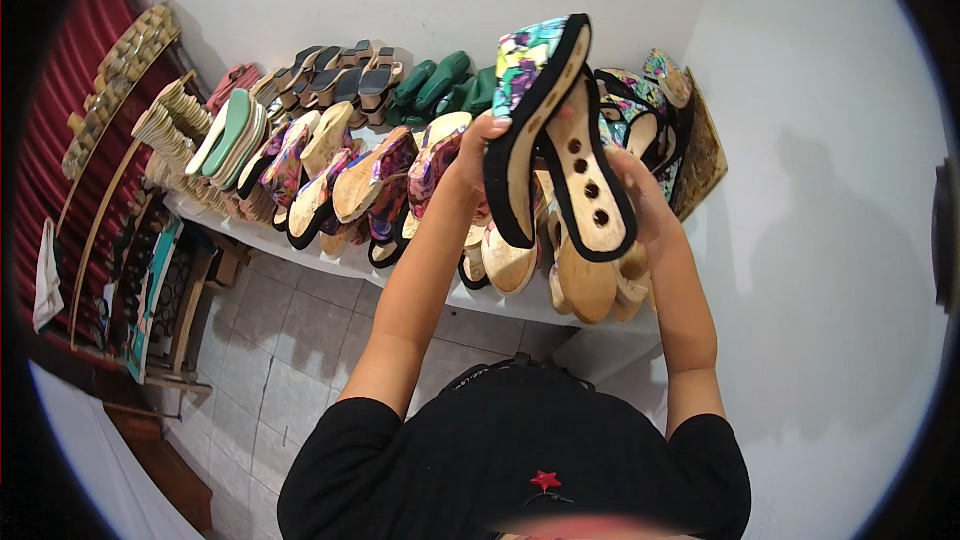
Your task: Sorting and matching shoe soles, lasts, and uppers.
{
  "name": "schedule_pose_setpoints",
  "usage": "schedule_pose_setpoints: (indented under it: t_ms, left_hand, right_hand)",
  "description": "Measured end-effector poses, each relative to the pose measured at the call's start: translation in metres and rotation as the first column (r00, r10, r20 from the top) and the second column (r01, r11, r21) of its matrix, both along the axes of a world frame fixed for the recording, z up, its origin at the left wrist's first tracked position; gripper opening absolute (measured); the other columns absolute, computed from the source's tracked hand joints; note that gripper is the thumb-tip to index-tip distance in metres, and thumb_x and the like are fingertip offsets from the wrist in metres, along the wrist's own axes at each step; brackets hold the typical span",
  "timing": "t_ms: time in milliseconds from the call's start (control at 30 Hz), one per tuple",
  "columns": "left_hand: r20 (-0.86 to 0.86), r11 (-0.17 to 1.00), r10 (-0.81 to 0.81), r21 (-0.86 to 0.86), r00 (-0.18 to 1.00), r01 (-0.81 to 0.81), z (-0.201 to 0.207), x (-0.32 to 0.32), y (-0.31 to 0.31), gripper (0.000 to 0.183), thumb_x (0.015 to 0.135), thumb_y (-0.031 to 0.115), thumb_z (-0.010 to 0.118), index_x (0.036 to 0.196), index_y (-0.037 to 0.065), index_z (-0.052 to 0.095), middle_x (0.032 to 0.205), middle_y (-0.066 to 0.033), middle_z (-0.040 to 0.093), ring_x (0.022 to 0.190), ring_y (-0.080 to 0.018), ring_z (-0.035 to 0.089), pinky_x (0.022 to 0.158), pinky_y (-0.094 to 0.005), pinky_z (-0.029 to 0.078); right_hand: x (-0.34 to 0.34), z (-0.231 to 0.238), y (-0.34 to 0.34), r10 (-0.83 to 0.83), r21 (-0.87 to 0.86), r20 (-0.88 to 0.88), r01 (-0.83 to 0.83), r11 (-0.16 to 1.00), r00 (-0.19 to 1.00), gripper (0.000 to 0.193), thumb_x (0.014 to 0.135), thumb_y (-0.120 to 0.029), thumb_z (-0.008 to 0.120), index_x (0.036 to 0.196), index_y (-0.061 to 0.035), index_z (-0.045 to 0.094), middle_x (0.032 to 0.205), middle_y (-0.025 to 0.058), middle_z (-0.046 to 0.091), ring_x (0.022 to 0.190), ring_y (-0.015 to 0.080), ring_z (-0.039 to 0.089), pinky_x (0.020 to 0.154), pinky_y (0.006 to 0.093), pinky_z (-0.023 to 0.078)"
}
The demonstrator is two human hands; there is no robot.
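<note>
Both arms reach forward over a shoe-covered table, holding up a pair of sandal uppers with pale undersides and thick black edging. My left hand (476,148) is closed around the left sandal upper (512,185), which has a multicoloured patterned strap (527,68) at its top. Beside it, the right sandal upper (597,202) shows a row of several dark round holes along its underside. My right hand (643,195) grips its outer edge, with some fingers hidden behind it. The two uppers overlap near the middle, tilted upward.
Patterned wedge sandals (375,180) and wooden soles (585,285) crowd the white-covered table. Green shoes (440,82) and dark-topped heeled soles (375,80) stand behind. Stacked pale insoles (178,130) lie left, near a rack (95,230) and red curtain (60,70). A wooden board (705,145) leans right.
</note>
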State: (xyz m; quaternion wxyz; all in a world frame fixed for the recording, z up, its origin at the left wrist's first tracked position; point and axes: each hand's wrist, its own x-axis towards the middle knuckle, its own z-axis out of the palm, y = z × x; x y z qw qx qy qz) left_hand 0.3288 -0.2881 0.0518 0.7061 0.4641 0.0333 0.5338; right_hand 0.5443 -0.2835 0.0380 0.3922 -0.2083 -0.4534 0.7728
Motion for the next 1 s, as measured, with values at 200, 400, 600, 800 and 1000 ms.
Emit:
schedule_pose_setpoints:
  t_ms: [200, 400, 600, 800, 1000]
  left_hand:
    - [-0.238, 0.997, 0.052, -0.035, 0.97, -0.062, 0.023, 0.016, -0.015, 0.05, 0.071, 0.03, 0.046, 0.11, -0.001, 0.052, 0.103, -0.0075, 0.057, 0.09, -0.0157, 0.055, 0.078, -0.0298, 0.046]
    - [-0.521, 0.987, 0.088, -0.073, 0.849, -0.146, 0.045, 0.038, -0.045, 0.046, 0.073, 0.02, 0.053, 0.114, -0.001, 0.046, 0.11, -0.0107, 0.052, 0.099, -0.0175, 0.052, 0.083, -0.0393, 0.045]
    - [-0.41, 0.993, 0.088, -0.039, 0.908, -0.114, 0.02, 0.072, -0.046, 0.045, 0.072, 0.018, 0.063, 0.11, 0.0, 0.045, 0.095, -0.004, 0.053, 0.087, -0.0108, 0.049, 0.077, -0.0248, 0.04]
    - [-0.503, 0.995, 0.092, 0.011, 0.859, -0.1, 0.027, 0.074, -0.05, 0.048, 0.075, 0.022, 0.065, 0.113, 0.002, 0.044, 0.095, -0.002, 0.054, 0.088, -0.0096, 0.049, 0.079, -0.0258, 0.039]
    - [-0.571, 0.995, 0.023, -0.067, 0.82, -0.074, 0.038, 0.083, -0.053, 0.056, 0.081, 0.034, 0.055, 0.12, -0.002, 0.038, 0.114, -0.0107, 0.048, 0.107, -0.0168, 0.043, 0.091, -0.0314, 0.034]
  right_hand:
    - [0.0, 0.004, -0.047, -0.155, 0.066, -0.026, 0.156, 0.985, 0.988, 0.042, 0.082, -0.024, 0.055, 0.114, 0.0005, 0.044, 0.099, 0.0065, 0.057, 0.082, 0.0126, 0.058, 0.071, 0.0249, 0.049]
    - [0.02, 0.002, -0.055, -0.701, 0.418, 0.022, 0.63, 0.654, 0.713, 0.047, 0.081, -0.018, 0.059, 0.119, -0.0005, 0.039, 0.107, 0.007, 0.051, 0.097, 0.0125, 0.048, 0.086, 0.0262, 0.037]
    - [0.028, 0.019, -0.059, -0.741, 0.368, -0.088, 0.713, 0.596, 0.665, 0.048, 0.082, -0.022, 0.059, 0.119, -0.0006, 0.037, 0.106, 0.0073, 0.051, 0.097, 0.0131, 0.049, 0.085, 0.0265, 0.039]
    - [0.034, 0.003, -0.064, -0.651, 0.378, -0.059, 0.62, 0.688, 0.757, 0.057, 0.081, -0.026, 0.059, 0.123, 0.0002, 0.032, 0.113, 0.0086, 0.047, 0.102, 0.0143, 0.046, 0.089, 0.0267, 0.037]
    - [0.038, -0.006, -0.058, -0.603, 0.301, -0.03, 0.582, 0.755, 0.798, 0.068, 0.078, -0.036, 0.059, 0.126, 0.0006, 0.026, 0.118, 0.0119, 0.042, 0.11, 0.0176, 0.04, 0.093, 0.028, 0.032]
